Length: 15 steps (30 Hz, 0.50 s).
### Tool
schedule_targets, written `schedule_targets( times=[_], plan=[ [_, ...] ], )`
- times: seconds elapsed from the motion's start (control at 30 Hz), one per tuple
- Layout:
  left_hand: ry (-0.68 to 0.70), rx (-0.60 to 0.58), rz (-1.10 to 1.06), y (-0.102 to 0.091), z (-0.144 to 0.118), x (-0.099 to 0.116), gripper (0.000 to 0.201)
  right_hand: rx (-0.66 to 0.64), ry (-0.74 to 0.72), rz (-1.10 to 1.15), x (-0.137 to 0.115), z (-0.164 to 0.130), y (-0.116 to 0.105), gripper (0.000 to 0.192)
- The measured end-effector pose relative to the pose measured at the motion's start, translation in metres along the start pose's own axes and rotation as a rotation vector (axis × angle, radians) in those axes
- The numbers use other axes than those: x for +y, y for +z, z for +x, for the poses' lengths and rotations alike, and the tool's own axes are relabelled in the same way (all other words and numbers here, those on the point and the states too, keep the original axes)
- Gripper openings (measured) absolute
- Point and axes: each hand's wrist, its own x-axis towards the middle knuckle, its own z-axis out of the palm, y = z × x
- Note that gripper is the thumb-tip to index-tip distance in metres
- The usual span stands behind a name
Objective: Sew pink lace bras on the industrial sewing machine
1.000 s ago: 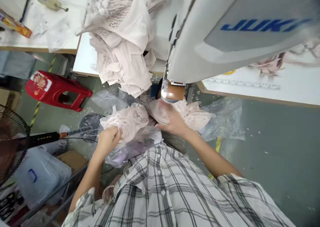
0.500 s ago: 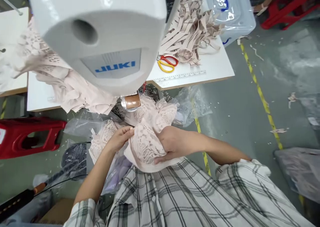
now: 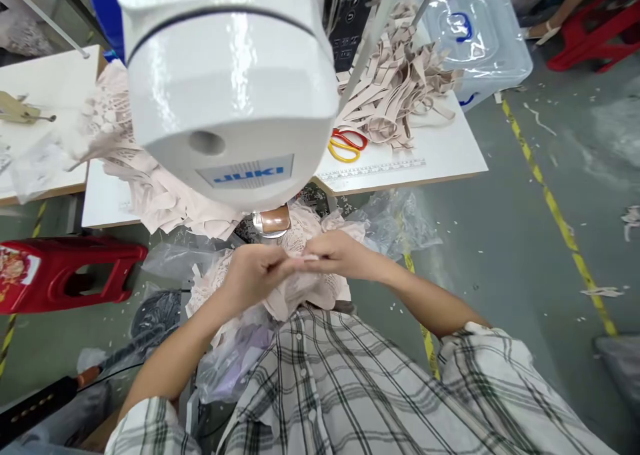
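My left hand (image 3: 254, 272) and my right hand (image 3: 341, 253) meet in front of the sewing machine (image 3: 233, 91), slightly blurred. Both have their fingers pinched on the edge of a pale pink lace bra (image 3: 287, 300), which hangs down below them against the checked shirt. More of the same lace fabric (image 3: 301, 223) lies just beyond my hands, by the machine's working end. The fingers cover the part of the edge that they pinch.
Pale pink pieces (image 3: 173, 198) are heaped left of the machine. To its right lie red-and-yellow scissors (image 3: 346, 146) and a pile of beige straps (image 3: 387, 101), with a clear plastic box (image 3: 480, 35) beyond. A red stool (image 3: 113, 268) stands at the left.
My hands have come together and risen to the bra's edge; the right hand has left the cup's side. The cup no longer faces up spread out. The view has shifted a little.
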Motion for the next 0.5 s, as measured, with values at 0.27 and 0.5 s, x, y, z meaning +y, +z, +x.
schedule_targets(
  times=[0.27,0.5],
  plan=[
    [-0.468,0.276,0.008,-0.041,0.024,-0.016,0.043,0.218,0.235,0.183,0.001,0.045,-0.019,0.056],
    [-0.412,0.382,0.115,-0.037,0.035,-0.018,0.036,0.216,0.296,0.254,0.005,0.055,-0.031,0.063]
  ],
)
